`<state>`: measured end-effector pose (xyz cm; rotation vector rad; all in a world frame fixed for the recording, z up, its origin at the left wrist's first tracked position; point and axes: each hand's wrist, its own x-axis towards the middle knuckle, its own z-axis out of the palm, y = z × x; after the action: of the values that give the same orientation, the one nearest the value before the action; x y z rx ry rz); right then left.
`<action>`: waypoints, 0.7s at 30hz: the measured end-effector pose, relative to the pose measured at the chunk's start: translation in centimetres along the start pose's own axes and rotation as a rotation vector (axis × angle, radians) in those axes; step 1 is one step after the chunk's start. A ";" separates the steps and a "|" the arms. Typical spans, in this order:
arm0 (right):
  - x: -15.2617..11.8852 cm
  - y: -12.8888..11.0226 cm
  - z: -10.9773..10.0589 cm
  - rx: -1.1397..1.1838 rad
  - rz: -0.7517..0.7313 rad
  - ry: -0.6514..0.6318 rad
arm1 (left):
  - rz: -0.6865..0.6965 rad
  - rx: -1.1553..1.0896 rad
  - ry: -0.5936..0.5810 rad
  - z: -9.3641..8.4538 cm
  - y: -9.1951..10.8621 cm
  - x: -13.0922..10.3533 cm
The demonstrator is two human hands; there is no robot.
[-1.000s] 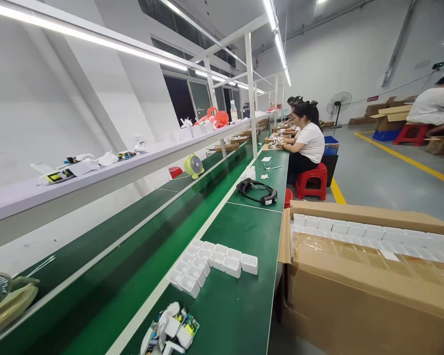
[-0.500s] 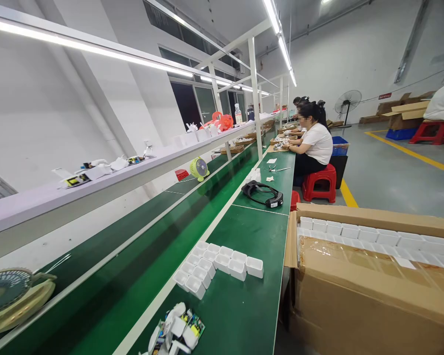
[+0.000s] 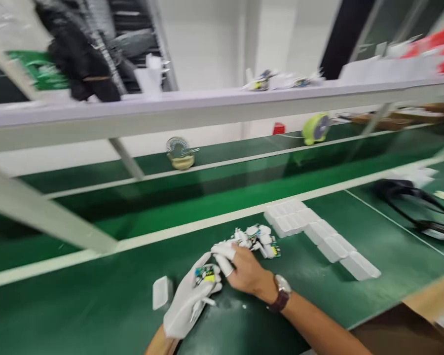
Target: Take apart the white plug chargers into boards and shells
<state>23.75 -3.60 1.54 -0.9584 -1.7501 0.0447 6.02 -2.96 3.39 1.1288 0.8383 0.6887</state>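
Observation:
My left hand (image 3: pixel 188 298), in a white glove, is closed around a small circuit board (image 3: pixel 206 274) with yellow and blue parts. A thin white piece (image 3: pixel 208 301) sticks out below the palm. My right hand (image 3: pixel 244 268) wears white finger covers and a wristwatch. Its fingers are bent together just beside the board, and whatever they pinch is too blurred to make out. Just beyond it lies a pile of circuit boards and white plastic parts (image 3: pixel 261 239). A single white plastic case (image 3: pixel 162 292) rests on the green bench left of my left hand.
Rows of white cases (image 3: pixel 331 246) stand to the right on the bench (image 3: pixel 107 305). Further right lies a black headband device (image 3: pixel 422 202). Behind runs a green conveyor belt (image 3: pixel 207 199), with a shelf (image 3: pixel 192 106) above. A green fan (image 3: pixel 315 129) stands across the belt.
The view has swung left and down from along the line to the bench before me. Both my hands have come into view, the left with a circuit board.

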 end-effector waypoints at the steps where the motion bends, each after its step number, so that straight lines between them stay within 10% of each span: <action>1: -0.2 0.3 0.2 -0.002 -0.008 -0.006 | -0.033 -0.054 0.046 -0.8 -0.7 -0.5; 8: -3.0 1.4 1.3 -0.048 -0.041 -0.110 | -0.097 -0.472 0.033 -2.2 -3.1 -0.7; 21: -3.3 1.1 0.3 -0.156 -0.097 -0.261 | -0.180 -0.401 0.057 -2.4 -3.1 -0.9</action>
<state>24.40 -4.81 -1.69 -1.0142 -2.0632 -0.0311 3.66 -3.41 0.19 0.6687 0.7950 0.7029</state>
